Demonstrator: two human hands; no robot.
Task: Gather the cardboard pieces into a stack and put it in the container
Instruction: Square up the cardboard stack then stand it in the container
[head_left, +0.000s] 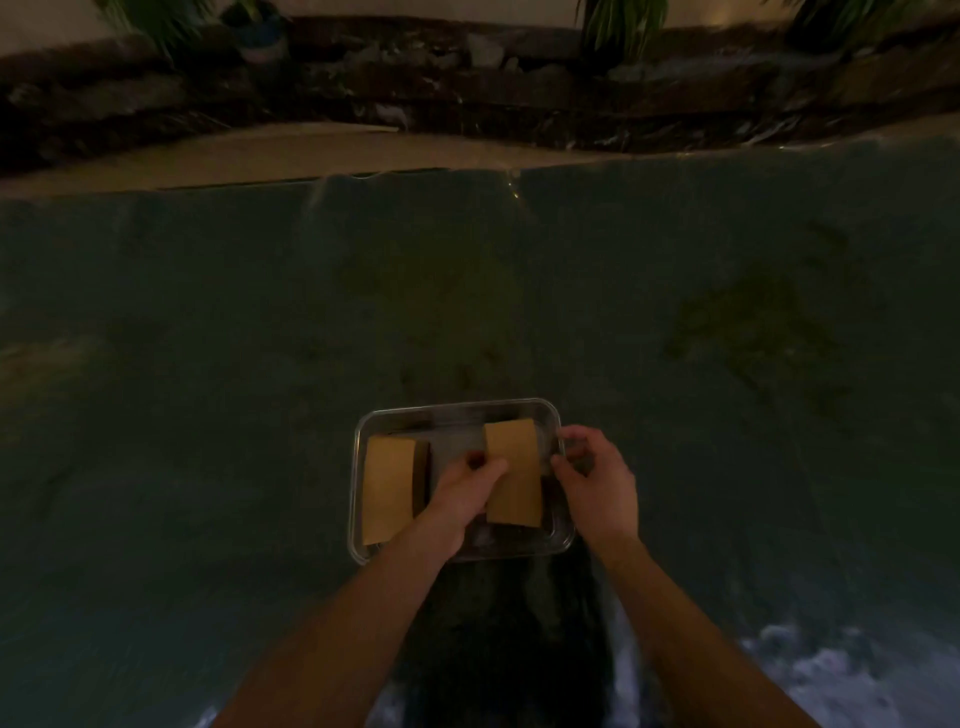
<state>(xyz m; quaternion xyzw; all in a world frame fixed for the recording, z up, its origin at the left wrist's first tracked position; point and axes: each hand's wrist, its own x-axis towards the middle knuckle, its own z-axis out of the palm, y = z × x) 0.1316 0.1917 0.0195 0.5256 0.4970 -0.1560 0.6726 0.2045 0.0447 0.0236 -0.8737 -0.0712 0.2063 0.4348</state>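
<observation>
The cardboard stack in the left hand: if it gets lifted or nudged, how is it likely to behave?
The cardboard stack looks flat and straight-edged, so probably stiff rather than floppy. The left hand holds it at one edge alone, which suggests it is light. If it is loose pieces, they may slide apart when pushed. The clear container beneath would likely catch them.

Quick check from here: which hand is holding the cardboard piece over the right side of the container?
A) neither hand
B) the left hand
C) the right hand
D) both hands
B: the left hand pinches the edge of the cardboard piece over the container, while the right hand sits beside it at the container's rim.
</observation>
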